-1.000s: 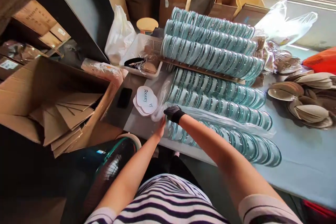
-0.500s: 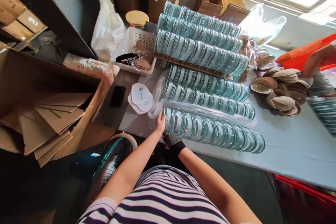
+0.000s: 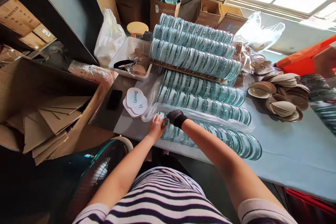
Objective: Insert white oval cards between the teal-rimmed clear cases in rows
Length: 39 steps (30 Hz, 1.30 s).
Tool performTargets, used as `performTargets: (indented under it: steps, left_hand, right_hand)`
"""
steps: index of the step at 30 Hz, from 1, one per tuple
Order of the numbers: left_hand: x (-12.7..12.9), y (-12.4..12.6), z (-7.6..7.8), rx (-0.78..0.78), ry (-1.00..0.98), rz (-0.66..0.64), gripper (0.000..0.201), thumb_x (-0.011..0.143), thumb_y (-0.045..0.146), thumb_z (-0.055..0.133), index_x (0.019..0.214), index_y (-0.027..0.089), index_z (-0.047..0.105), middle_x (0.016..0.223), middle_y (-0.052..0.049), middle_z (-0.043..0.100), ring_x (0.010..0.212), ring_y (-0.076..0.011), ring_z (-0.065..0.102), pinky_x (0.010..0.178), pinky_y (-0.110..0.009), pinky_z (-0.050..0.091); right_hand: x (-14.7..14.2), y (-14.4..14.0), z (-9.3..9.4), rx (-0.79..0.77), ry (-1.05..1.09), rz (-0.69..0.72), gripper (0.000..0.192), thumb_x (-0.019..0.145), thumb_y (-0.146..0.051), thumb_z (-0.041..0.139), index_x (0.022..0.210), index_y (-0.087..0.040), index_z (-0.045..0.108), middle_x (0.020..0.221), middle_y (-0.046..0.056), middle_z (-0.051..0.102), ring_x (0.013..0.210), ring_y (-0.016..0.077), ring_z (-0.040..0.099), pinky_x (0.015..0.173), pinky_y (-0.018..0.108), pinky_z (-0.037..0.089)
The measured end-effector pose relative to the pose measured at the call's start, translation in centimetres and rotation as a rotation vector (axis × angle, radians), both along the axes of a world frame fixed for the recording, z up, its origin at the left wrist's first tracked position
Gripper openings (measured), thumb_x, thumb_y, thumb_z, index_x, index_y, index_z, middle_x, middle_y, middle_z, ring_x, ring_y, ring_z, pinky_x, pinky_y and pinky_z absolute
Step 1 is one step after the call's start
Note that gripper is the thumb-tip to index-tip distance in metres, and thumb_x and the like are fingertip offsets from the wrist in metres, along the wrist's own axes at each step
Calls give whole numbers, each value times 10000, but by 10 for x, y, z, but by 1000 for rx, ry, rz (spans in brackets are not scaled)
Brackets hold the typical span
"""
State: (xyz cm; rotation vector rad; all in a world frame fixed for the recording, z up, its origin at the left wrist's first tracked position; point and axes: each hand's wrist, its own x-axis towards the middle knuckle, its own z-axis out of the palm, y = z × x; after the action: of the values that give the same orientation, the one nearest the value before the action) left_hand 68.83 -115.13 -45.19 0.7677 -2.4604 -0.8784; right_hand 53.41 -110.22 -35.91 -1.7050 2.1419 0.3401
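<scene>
Long rows of round teal-rimmed discs (image 3: 210, 131) lie edge-on across the light table (image 3: 294, 154). My bare left hand (image 3: 155, 127) presses against the near row's left end, fingers spread on the first disc. My right hand (image 3: 176, 117), in a black dotted glove, rests on top of that same end, just under a clear plastic sheet (image 3: 199, 114) laid between the rows. Whether either hand pinches a disc cannot be made out. A stack of white printed cards (image 3: 135, 101) sits just left of my hands.
More disc rows are stacked on a wooden board (image 3: 183, 71) behind. A white basket (image 3: 131, 57), black phone (image 3: 114, 99), brown shell-shaped pieces (image 3: 280, 92), an open cardboard box (image 3: 49, 108) at left, a fan (image 3: 102, 168) below, and another person's arm (image 3: 324, 61) at far right.
My right hand went from the table's front edge up onto the left end of the near row. The left hand shifted slightly along that end. The view tilted a little.
</scene>
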Motion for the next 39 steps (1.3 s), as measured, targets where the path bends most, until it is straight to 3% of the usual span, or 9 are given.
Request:
performTargets:
  steps: [4, 7, 12, 16, 20, 25, 28, 32, 39]
  left_hand:
    - [0, 2, 5, -3, -46, 12, 408, 880, 403, 563, 1262, 274, 626, 1429, -83, 490, 1393, -326, 304, 1126, -506, 286]
    - [0, 3, 8, 9, -59, 14, 409, 878, 395, 568, 1263, 273, 629, 1433, -79, 485, 1393, -327, 297, 1129, -497, 282]
    - [0, 2, 11, -14, -73, 23, 419, 871, 369, 577, 1272, 258, 624, 1431, -91, 486, 1396, -339, 298, 1135, -501, 270]
    - [-2, 11, 17, -92, -93, 32, 426, 874, 340, 573, 1296, 287, 603, 1491, -83, 434, 1437, -372, 220, 1161, -597, 108]
    - [-11, 34, 17, -182, -93, -162, 569, 837, 351, 633, 1390, 317, 502, 1511, -62, 417, 1456, -350, 194, 1178, -578, 10]
    - [-19, 50, 11, -268, -227, -248, 622, 818, 401, 657, 1409, 329, 476, 1498, -73, 436, 1429, -364, 261, 1167, -612, -13]
    - [-19, 49, 12, -354, -303, -242, 610, 852, 470, 590, 1429, 339, 441, 1514, -44, 415, 1437, -334, 256, 1180, -596, 38]
    - [-19, 47, 18, -431, -376, -223, 595, 881, 509, 528, 1440, 335, 418, 1514, -15, 419, 1438, -298, 263, 1183, -588, 92]
    - [-21, 48, 21, -495, -396, -217, 597, 882, 521, 518, 1440, 342, 409, 1507, -20, 429, 1435, -289, 273, 1180, -572, 131]
  right_hand:
    - [33, 62, -17, -95, 3, -83, 321, 948, -282, 391, 1136, -182, 631, 1054, 113, 706, 956, 237, 660, 780, 306, 466]
    - [65, 98, -53, -92, -66, -212, 328, 954, -322, 375, 1108, -208, 641, 1014, 105, 722, 932, 236, 681, 739, 277, 466]
    - [95, 106, -100, -40, -192, -271, 308, 933, -282, 428, 1129, -217, 656, 1116, 102, 707, 999, 233, 671, 776, 282, 466]
    - [60, 103, -76, -56, -185, -329, 304, 930, -346, 442, 1060, -230, 691, 1016, 102, 730, 938, 240, 683, 741, 295, 479]
    - [-13, 85, -27, -60, 11, -378, 439, 973, -322, 303, 1269, -188, 598, 1207, 158, 656, 1076, 251, 633, 824, 335, 486]
    - [-60, 29, -10, 137, -71, -219, 272, 805, -252, 594, 1001, -114, 723, 990, 128, 730, 884, 213, 679, 768, 288, 513]
    - [-55, 19, -10, 137, -90, -140, 231, 774, -217, 632, 961, -120, 725, 960, 119, 734, 895, 220, 677, 793, 310, 511]
    - [-26, 65, -16, -16, -52, -108, 310, 879, -262, 514, 1125, -153, 670, 1122, 169, 688, 1078, 279, 631, 878, 374, 471]
    - [52, 151, -85, -125, -120, -358, 304, 940, -290, 430, 1112, -213, 669, 1071, 110, 720, 992, 228, 676, 776, 275, 466]
